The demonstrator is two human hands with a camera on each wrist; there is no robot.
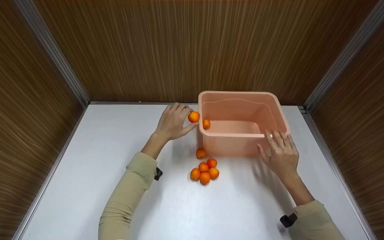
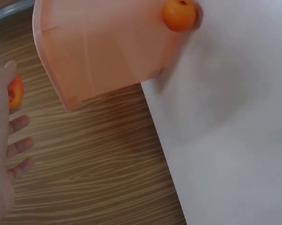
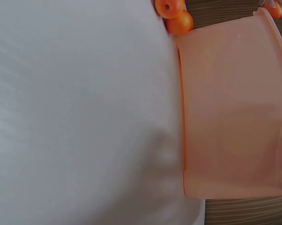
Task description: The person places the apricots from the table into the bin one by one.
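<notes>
Two hands, head view: the left hand (image 1: 173,122) pinches an orange (image 1: 194,116) between fingertips and thumb, just beside the left rim of the pink tub (image 1: 242,135); the right hand (image 1: 281,154), fingers straight and a little spread, rests on the tub's near wall.
Loose fruit, head view: a second orange (image 1: 206,124) at the tub's rim; five more in a cluster (image 1: 205,171) on the white table (image 1: 112,150), one nearer the tub.
Left wrist view: the orange (image 2: 15,91) sits at the fingertips, fingers (image 2: 20,146) spread; the tub (image 2: 99,47) is near.
Right wrist view: the tub's wall (image 3: 234,112) fills the right side; how the fingers lie I cannot tell.
</notes>
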